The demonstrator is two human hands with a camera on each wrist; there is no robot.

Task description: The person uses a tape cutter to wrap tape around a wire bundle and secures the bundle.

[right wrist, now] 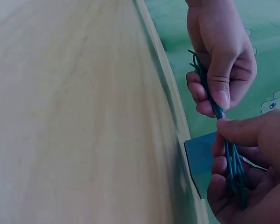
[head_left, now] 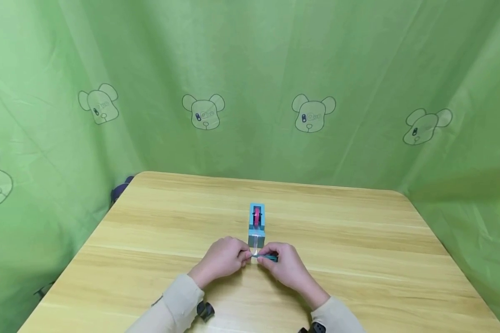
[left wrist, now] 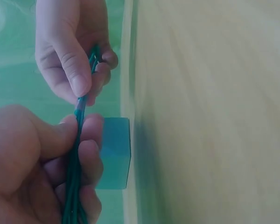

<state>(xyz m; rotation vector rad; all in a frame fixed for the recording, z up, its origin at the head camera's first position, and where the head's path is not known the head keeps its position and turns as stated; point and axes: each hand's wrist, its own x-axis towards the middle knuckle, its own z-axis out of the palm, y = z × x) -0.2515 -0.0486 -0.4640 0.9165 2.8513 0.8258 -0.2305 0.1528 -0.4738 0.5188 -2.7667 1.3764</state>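
Both hands hold a bundle of thin green wires [left wrist: 73, 172] lengthwise between them, close over the table. My left hand [head_left: 222, 260] pinches one end between thumb and curled fingers. The other end is gripped the same way by my right hand [head_left: 286, 267], with the thumbs a short way apart. In that gap a clear, shiny band of tape [left wrist: 80, 103] lies around the wires. Just beyond the hands stands a blue tape dispenser [head_left: 261, 238] with a pink tape roll [head_left: 256, 217]. From its front, a clear tape strip [head_left: 256, 244] reaches down towards the bundle.
A wood-grain table [head_left: 337, 222] lies under the hands and dispenser. Green curtains [head_left: 254, 55] printed with bear heads hang around its back and sides. A dark purple thing [head_left: 118, 190] shows past the back left edge.
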